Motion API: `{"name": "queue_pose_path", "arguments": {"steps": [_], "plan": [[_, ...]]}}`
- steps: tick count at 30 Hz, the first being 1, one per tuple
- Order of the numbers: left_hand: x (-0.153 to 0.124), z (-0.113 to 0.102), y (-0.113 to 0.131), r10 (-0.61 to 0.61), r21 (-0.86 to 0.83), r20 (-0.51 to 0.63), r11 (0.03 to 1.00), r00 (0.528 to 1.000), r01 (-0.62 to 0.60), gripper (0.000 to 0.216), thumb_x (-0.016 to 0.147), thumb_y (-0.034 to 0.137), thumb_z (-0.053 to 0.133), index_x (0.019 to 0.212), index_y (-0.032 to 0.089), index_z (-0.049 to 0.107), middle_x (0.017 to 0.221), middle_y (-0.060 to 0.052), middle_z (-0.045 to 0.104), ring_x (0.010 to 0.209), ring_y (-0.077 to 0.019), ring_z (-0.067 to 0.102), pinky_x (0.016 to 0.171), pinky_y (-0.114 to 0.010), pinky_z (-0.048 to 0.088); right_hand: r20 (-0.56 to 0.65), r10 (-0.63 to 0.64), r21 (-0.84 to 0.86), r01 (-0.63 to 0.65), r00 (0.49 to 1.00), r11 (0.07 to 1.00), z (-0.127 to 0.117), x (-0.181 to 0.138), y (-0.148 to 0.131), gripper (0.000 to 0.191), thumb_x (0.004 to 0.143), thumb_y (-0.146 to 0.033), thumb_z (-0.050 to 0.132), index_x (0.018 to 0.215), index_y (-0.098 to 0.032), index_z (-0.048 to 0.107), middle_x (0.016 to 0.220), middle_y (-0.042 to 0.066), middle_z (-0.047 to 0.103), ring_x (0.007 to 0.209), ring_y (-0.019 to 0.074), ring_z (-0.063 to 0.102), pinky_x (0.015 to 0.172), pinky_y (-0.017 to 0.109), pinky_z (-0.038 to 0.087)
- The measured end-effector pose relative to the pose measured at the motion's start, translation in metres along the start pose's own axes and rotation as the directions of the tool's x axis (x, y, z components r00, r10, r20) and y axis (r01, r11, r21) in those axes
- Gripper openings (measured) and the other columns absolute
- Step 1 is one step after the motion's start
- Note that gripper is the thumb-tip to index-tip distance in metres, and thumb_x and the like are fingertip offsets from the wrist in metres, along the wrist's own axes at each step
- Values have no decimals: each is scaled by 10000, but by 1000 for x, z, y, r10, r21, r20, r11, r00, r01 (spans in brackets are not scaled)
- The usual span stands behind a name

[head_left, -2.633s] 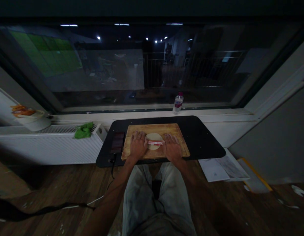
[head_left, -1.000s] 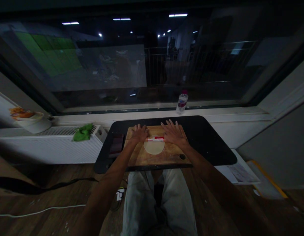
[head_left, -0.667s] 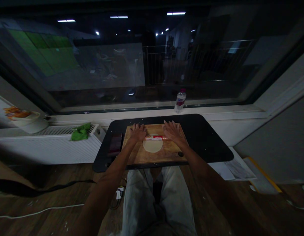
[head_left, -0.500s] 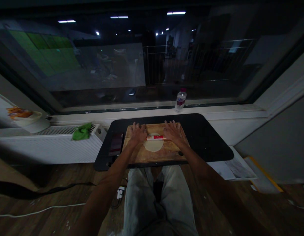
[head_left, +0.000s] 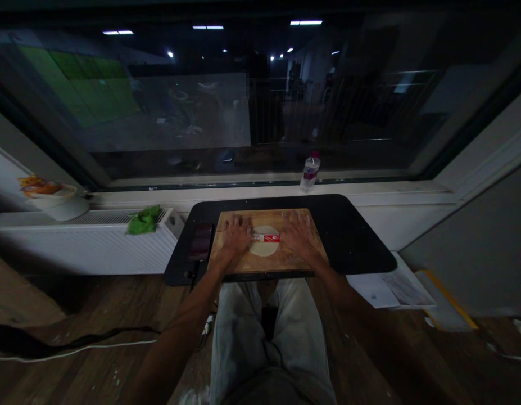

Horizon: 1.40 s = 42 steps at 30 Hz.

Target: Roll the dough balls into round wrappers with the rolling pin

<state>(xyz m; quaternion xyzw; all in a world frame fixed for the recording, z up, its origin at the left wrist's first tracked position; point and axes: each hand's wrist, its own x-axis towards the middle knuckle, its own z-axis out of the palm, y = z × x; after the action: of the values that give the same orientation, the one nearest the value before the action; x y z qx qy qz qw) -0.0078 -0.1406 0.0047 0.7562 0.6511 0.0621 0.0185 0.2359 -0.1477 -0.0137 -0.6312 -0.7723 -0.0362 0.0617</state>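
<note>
A rolling pin (head_left: 266, 238) with a red and white label lies crosswise over a thin round of pale dough (head_left: 263, 249). Under both is a wooden board (head_left: 254, 265) on a small black table. My left hand (head_left: 238, 234) rests over the pin's left end, fingers stretched forward and apart. Over the right end lies my right hand (head_left: 297, 232), its fingers likewise spread, slightly blurred. The palms cover the pin's ends, so their contact with it is partly hidden.
A dark phone (head_left: 201, 242) lies left of the board on the black table (head_left: 353, 236). Behind, a water bottle (head_left: 310, 171) stands on the windowsill. A green cloth (head_left: 144, 220) and a white bowl (head_left: 65, 203) sit on the radiator (head_left: 129, 253). Cables cross the floor at left.
The rolling pin has turned, so its label shows a different side. Both hands stay over its ends with fingers spread. The camera view has shifted slightly.
</note>
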Motion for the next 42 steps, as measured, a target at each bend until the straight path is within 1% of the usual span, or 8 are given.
{"name": "queue_pose_path", "arguments": {"steps": [4, 9, 16, 20, 23, 30, 37, 42], "plan": [[-12, 0, -1, 37, 10, -10, 999, 999, -37, 543, 1159, 360, 349, 1604, 251, 640, 1774, -142, 524, 1719, -354, 355, 1380, -585, 298, -38, 114, 1, -114, 993, 994, -2, -11, -9, 687, 1133, -382, 481, 1778, -147, 448, 1843, 200, 403, 1731, 418, 302, 1406, 689, 161], [-25, 4, -1, 44, -18, -38, 999, 998, -45, 557, 1149, 353, 368, 1656, 260, 580, 1756, -117, 559, 1723, -326, 360, 1392, -541, 291, -59, 137, 4, -137, 989, 991, -6, -23, -19, 670, 1134, -332, 399, 1769, -127, 459, 1788, 197, 496, 1718, 384, 353, 1418, 638, 173], [-39, 8, 0, 38, -36, -62, 999, 997, -41, 606, 1155, 371, 331, 1676, 163, 560, 1731, -154, 587, 1721, -330, 371, 1409, -505, 280, -110, 159, 29, -157, 981, 987, -9, -38, -27, 650, 1125, -271, 410, 1714, -10, 492, 1716, 259, 567, 1633, 367, 495, 1371, 511, 319], [-45, 10, -1, 45, -27, -71, 999, 996, -47, 606, 1161, 373, 317, 1665, 145, 565, 1733, -168, 582, 1730, -333, 356, 1404, -512, 293, -124, 166, 39, -162, 978, 986, -10, -45, -31, 644, 1132, -299, 395, 1710, -46, 521, 1711, 244, 578, 1637, 365, 499, 1368, 522, 335], [-50, 11, -2, 66, -24, -62, 997, 996, -68, 603, 1161, 362, 318, 1665, 135, 557, 1749, -171, 563, 1741, -340, 334, 1396, -529, 308, -104, 175, 36, -173, 979, 984, -11, -51, -34, 651, 1136, -312, 399, 1709, -28, 518, 1731, 250, 551, 1653, 372, 478, 1380, 517, 321], [-58, 14, -3, 60, -34, -89, 997, 994, -63, 580, 1155, 351, 352, 1669, 184, 562, 1752, -152, 566, 1717, -330, 391, 1390, -523, 331, -112, 149, 38, -146, 982, 989, -6, -59, -35, 722, 1134, -331, 368, 1790, -30, 367, 1735, 262, 538, 1651, 406, 469, 1379, 583, 317], [-50, 14, 0, 38, -9, -95, 999, 995, -39, 567, 1160, 364, 355, 1654, 195, 578, 1744, -150, 572, 1720, -335, 379, 1397, -539, 313, -182, 156, 44, -150, 971, 988, -8, -52, -34, 644, 1124, -303, 376, 1700, -66, 539, 1655, 241, 634, 1582, 383, 529, 1337, 545, 353], [-40, 14, 1, 17, -15, -120, 1000, 993, -19, 564, 1164, 371, 358, 1653, 199, 581, 1732, -147, 582, 1714, -334, 383, 1406, -533, 286, -173, 175, 48, -170, 969, 984, -11, -39, -32, 611, 1113, -295, 394, 1636, -69, 615, 1655, 217, 642, 1559, 380, 534, 1336, 543, 335]]}}
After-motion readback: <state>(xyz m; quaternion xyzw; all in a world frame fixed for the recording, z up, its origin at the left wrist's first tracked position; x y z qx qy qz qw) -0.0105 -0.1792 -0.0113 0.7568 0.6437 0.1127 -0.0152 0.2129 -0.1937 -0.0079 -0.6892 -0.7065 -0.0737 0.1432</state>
